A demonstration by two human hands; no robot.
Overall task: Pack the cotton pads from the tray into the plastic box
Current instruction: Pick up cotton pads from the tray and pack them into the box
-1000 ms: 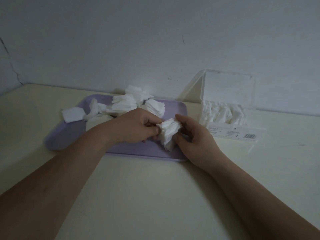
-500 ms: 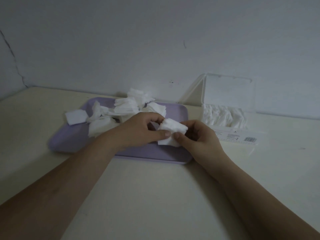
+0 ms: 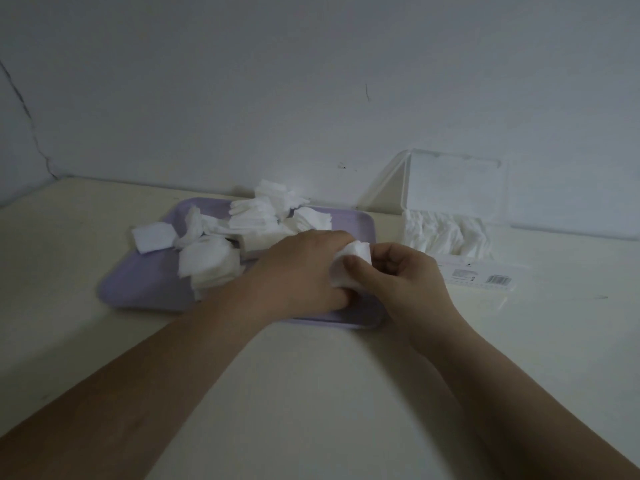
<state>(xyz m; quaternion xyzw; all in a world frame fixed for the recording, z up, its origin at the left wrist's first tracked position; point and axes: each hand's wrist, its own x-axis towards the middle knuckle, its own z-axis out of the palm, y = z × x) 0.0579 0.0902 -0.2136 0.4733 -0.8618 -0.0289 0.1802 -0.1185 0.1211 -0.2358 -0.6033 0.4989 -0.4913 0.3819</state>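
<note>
Table [image 3: 311, 393] lies wide and pale under 2 arms. Next, the left hand [image 3: 298, 271] and the right hand [image 3: 405, 275] both pinch 1 stack of cotton pads [image 3: 355, 259] above the right front corner of the tray [image 3: 138, 292]. Behind them, loose pads [image 3: 252, 216] sit in heaps on the tray; 1 pad [image 3: 152, 237] pokes over its left edge. A strip of table parts the tray from the plastic box [image 3: 478, 277], whose lid [image 3: 457, 188] stands up, pads inside.

White cotton pads [image 3: 207, 263], lilac tray [image 3: 145, 289] (plain), clear plastic box [image 3: 457, 183], cream table [image 3: 311, 393].
</note>
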